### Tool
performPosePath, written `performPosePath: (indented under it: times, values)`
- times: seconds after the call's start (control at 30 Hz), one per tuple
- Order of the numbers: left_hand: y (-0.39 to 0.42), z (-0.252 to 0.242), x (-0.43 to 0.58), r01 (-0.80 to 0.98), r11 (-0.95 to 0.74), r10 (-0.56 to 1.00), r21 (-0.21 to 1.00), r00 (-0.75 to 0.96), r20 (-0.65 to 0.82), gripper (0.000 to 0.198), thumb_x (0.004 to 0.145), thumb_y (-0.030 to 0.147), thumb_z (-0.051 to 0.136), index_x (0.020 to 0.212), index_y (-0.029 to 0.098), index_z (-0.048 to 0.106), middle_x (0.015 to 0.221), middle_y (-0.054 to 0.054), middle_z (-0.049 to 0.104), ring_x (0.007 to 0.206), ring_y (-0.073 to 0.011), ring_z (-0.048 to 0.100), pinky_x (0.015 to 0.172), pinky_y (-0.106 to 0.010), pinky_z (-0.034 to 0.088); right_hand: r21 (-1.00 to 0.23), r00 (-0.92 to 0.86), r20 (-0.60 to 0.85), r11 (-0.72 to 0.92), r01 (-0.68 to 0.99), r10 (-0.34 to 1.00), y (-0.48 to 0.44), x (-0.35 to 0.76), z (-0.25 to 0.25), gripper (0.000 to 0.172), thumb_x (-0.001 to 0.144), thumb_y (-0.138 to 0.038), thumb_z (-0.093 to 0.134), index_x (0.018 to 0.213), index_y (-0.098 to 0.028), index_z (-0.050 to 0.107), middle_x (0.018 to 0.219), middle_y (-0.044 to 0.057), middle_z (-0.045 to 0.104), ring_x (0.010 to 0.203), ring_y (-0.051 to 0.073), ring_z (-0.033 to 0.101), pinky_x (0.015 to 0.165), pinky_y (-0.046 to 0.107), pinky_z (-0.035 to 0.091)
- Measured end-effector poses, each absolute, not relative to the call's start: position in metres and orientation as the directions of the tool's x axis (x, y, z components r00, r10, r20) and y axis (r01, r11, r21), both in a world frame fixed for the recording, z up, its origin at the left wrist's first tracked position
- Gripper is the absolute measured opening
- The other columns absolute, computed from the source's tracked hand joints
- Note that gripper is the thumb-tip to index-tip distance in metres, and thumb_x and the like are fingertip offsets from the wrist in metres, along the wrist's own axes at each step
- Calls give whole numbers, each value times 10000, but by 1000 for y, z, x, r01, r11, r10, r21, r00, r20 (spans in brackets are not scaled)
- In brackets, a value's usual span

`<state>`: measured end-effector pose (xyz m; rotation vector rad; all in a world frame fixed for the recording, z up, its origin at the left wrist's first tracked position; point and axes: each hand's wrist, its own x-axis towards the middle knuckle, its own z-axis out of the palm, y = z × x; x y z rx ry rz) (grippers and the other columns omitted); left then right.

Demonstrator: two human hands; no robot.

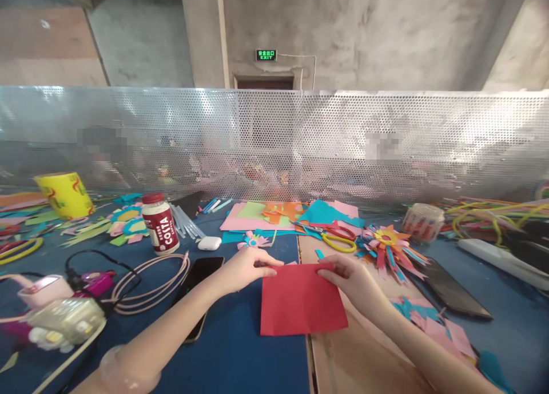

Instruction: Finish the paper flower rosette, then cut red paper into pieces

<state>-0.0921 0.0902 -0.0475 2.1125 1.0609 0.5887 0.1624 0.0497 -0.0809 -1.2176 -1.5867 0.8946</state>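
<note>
Forearms [184,314] nearest, then red paper [303,302] over the surface [244,357]: likely light, bendy, easily creased, best held by edges. Left hand [244,267] and right hand [354,277] each pinch its far edge near a corner. Beyond: paper flower [254,239], scissors [325,233], blue sheet [328,212], metal screen [334,136].

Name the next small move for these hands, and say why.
Probably a slight outward pull to draw taut the red paper: the left hand and right hand both pinch it near its far corners, and its surface looks a little uneven.
</note>
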Motion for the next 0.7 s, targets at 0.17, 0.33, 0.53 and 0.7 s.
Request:
performPosePath:
  times: [0.17, 0.33, 0.53, 0.7]
  values:
    - [86, -56, -88, 622, -550, 785, 557, 613, 90, 240, 781, 249, 549, 975, 230, 688, 865, -28, 642, 802, -172, 572, 745, -266, 412, -774, -150, 206, 255, 580, 967, 47, 158, -85, 172, 771, -303, 521, 845, -193, 631, 771, 21, 678, 730, 190, 623, 639, 287, 457]
    - [75, -61, -78, 705, -656, 751, 269, 645, 142, 262, 791, 130, 507, 968, 234, 669, 963, -55, 561, 880, -191, 523, 792, -304, 380, -465, -279, 237, 361, 808, 930, 45, 151, -85, 200, 836, -200, 439, 895, -195, 630, 871, 48, 667, 803, 186, 620, 687, 273, 449]
    - [68, -57, -73, 629, -777, 625, 0, 772, 114, 369, 800, 23, 408, 934, 246, 670, 931, -54, 578, 866, -189, 505, 754, -306, 363, 62, -441, 301, 444, 894, 845, 42, 140, -77, 189, 793, -72, 471, 834, -157, 635, 927, 108, 595, 896, 211, 556, 762, 298, 447]
    - [63, -48, -67, 619, -784, 619, -45, 785, 31, 277, 774, 40, 445, 799, 192, 675, 894, -66, 598, 853, -202, 558, 745, -316, 370, 68, -622, 199, 622, 780, 758, 3, 104, -81, 241, 767, -60, 482, 897, -193, 635, 900, 57, 631, 841, 178, 591, 727, 255, 476]
